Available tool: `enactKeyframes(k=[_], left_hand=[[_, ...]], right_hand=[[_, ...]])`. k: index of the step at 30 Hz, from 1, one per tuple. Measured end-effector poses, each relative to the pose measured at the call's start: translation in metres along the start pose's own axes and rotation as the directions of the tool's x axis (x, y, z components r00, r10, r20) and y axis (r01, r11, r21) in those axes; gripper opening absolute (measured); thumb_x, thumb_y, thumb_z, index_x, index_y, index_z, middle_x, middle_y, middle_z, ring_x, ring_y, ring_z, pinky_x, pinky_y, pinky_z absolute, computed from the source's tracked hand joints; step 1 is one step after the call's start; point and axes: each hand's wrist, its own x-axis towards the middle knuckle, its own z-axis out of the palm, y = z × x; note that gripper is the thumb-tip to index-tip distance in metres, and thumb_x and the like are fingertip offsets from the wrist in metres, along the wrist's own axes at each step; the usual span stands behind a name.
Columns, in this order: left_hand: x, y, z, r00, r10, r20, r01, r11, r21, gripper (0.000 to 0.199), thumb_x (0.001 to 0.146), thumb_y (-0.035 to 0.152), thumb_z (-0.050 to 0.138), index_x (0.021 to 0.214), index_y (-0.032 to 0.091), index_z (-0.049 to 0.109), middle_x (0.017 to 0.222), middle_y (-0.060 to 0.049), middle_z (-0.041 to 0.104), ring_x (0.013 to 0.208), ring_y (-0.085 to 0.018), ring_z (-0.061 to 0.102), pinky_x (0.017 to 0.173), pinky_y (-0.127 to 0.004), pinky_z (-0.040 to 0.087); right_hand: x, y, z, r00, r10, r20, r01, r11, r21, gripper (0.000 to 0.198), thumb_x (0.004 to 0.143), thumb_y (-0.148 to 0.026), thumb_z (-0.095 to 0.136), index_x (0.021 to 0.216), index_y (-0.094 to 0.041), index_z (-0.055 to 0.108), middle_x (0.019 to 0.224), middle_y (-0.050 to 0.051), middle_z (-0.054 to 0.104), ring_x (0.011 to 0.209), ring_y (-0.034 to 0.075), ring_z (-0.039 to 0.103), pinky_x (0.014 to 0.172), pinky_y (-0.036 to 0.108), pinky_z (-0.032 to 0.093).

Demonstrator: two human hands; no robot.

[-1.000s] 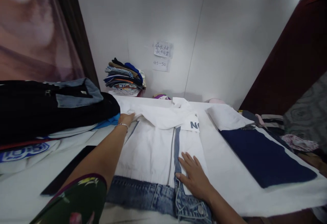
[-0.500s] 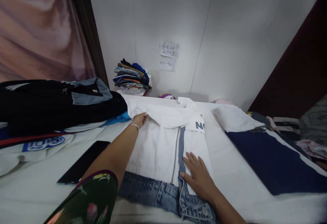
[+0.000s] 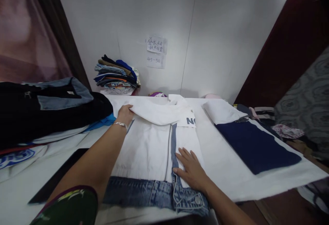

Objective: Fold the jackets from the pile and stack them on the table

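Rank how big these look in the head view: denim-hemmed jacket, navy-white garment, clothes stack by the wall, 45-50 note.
Denim-hemmed jacket
Navy-white garment
Clothes stack
45-50 note
Apparent size only; the stack sits farther back.

Our left hand (image 3: 125,114) grips the sleeve (image 3: 154,113) of a white jacket (image 3: 144,149) on the desk (image 3: 218,163), its denim hem (image 3: 137,192) toward us; our right hand (image 3: 190,167) lies flat on the jacket. To our left we see a clothes pile (image 3: 59,122), to our right a navy garment (image 3: 254,146), and by the wall (image 3: 149,9) a folded stack (image 3: 115,76).
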Motion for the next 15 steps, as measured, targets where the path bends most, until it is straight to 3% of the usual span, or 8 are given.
enactKeyframes(k=[5, 8, 12, 15], left_hand=[[-0.022, 0.011, 0.025, 0.978, 0.145, 0.153, -0.139, 0.989, -0.05, 0.043, 0.059, -0.001, 0.053, 0.096, 0.019, 0.059, 0.09, -0.001, 0.068, 0.09, -0.018, 0.065, 0.08, -0.03, 0.054], [-0.046, 0.017, 0.041, 0.921, 0.24, 0.307, -0.224, 0.971, -0.086, 0.043, 0.052, 0.002, 0.058, 0.092, 0.019, 0.062, 0.092, -0.001, 0.069, 0.095, -0.019, 0.064, 0.086, -0.03, 0.052], [-0.097, 0.02, 0.051, 0.708, 0.375, 0.599, -0.406, 0.91, -0.09, 0.044, 0.053, 0.01, 0.065, 0.096, 0.018, 0.064, 0.095, -0.002, 0.071, 0.1, -0.021, 0.062, 0.093, -0.033, 0.047], [-0.14, 0.011, 0.039, 0.545, 0.263, 0.796, -0.522, 0.849, 0.076, 0.034, 0.061, 0.018, 0.069, 0.094, 0.018, 0.063, 0.089, -0.002, 0.07, 0.096, -0.022, 0.063, 0.09, -0.035, 0.047]], right_hand=[[0.001, 0.0, -0.001, 1.0, 0.014, 0.02, -0.015, 0.999, 0.036, 0.071, 0.092, -0.064, 0.039, 0.148, -0.021, 0.036, 0.159, 0.009, 0.022, 0.148, 0.026, 0.013, 0.12, 0.05, 0.007], [0.001, -0.001, -0.002, 1.0, 0.01, 0.013, -0.011, 0.998, 0.054, 0.069, 0.092, -0.062, 0.041, 0.148, -0.021, 0.037, 0.159, 0.009, 0.022, 0.148, 0.026, 0.013, 0.12, 0.05, 0.006], [0.001, -0.002, -0.004, 1.0, 0.004, -0.006, -0.003, 0.997, 0.079, 0.068, 0.092, -0.061, 0.044, 0.147, -0.022, 0.038, 0.159, 0.009, 0.023, 0.148, 0.027, 0.014, 0.119, 0.05, 0.006], [0.002, -0.001, -0.004, 1.0, 0.003, -0.006, -0.002, 0.994, 0.113, 0.069, 0.091, -0.061, 0.046, 0.147, -0.021, 0.039, 0.159, 0.011, 0.023, 0.148, 0.028, 0.014, 0.119, 0.051, 0.005]])
